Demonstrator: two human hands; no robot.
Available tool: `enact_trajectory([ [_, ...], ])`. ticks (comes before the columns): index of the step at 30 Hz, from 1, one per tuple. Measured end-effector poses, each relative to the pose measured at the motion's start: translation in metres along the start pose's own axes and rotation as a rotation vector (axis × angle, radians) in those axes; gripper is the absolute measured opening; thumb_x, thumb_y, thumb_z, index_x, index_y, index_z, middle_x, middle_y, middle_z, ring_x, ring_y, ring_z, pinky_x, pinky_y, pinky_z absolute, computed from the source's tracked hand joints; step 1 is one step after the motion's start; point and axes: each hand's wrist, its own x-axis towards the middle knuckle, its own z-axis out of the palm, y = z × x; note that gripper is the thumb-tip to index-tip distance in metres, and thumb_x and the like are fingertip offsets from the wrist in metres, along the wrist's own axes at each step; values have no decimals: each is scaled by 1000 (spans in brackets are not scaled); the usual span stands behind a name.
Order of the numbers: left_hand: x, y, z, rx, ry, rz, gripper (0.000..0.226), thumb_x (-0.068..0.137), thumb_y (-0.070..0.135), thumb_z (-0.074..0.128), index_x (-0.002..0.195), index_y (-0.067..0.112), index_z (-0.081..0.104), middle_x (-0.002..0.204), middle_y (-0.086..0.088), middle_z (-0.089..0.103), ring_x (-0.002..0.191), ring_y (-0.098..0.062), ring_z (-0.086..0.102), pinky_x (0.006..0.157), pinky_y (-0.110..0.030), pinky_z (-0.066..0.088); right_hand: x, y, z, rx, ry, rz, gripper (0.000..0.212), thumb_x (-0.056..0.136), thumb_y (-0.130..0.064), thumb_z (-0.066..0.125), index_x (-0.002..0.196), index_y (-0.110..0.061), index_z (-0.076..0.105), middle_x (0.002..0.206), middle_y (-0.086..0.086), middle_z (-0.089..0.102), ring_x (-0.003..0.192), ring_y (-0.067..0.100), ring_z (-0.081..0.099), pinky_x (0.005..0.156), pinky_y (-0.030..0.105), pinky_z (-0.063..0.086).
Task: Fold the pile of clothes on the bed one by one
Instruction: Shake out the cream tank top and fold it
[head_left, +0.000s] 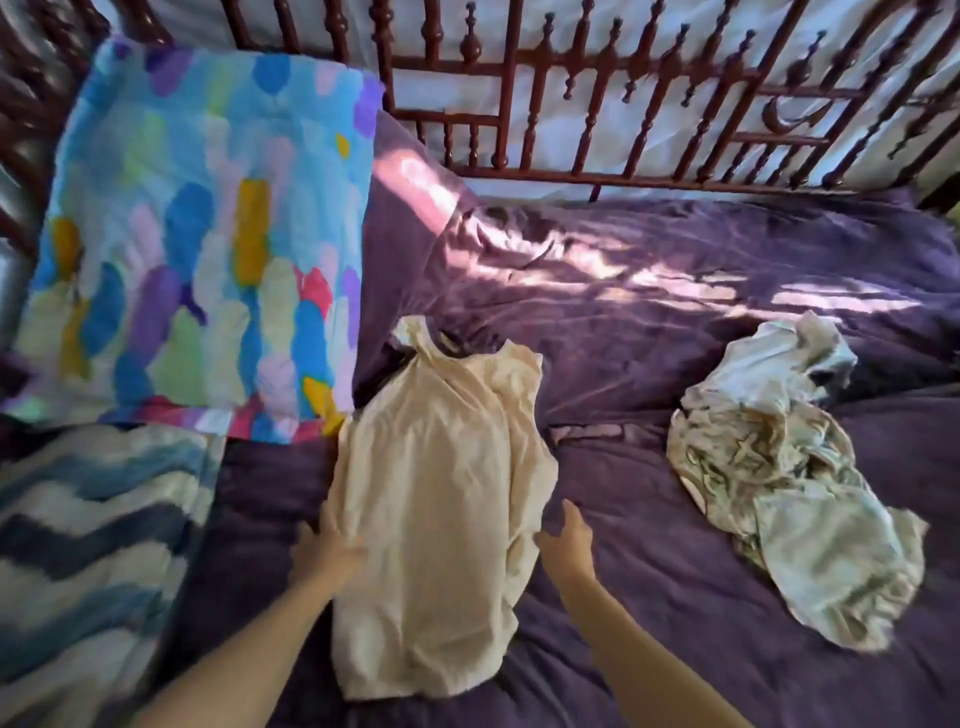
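A cream sleeveless top (441, 499) lies lengthwise on the purple bedspread (675, 597), its sides folded in and its straps pointing toward the headboard. My left hand (324, 545) rests on the top's left edge with the fingers spread. Just off the top's right edge, my right hand (569, 535) hovers with relaxed fingers and holds nothing. A crumpled pile of pale clothes (784, 467), one piece with a green print, sits to the right.
A multicoloured pillow (208, 239) leans at the back left. A blue and white zigzag pillow (88, 535) lies at the front left. A dark red wooden headboard (597, 93) runs along the far edge of the bed.
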Motion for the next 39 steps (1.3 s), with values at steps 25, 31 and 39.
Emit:
enact_trajectory([
  [25,-51,-44,53,-1190,-271,-422,25,87,18,60,106,1,60,99,-15,64,93,-27,59,84,-36,46,-40,81,34,492,12,314,18,79,-8,57,63,-8,48,60,5,46,56,16,41,44,22,36],
  [31,-96,-66,15,-1429,-274,-297,12,92,8,50,87,3,60,63,-7,70,72,-23,64,67,-34,46,-92,104,-21,797,47,347,40,87,5,44,52,-14,40,43,-3,37,40,8,35,38,14,33],
  [39,-126,-136,63,-1075,-16,-403,21,88,3,57,108,-3,55,68,-11,50,52,-18,42,39,-19,38,-141,174,4,518,110,597,22,84,1,47,64,-7,48,43,7,46,35,15,43,37,19,35],
])
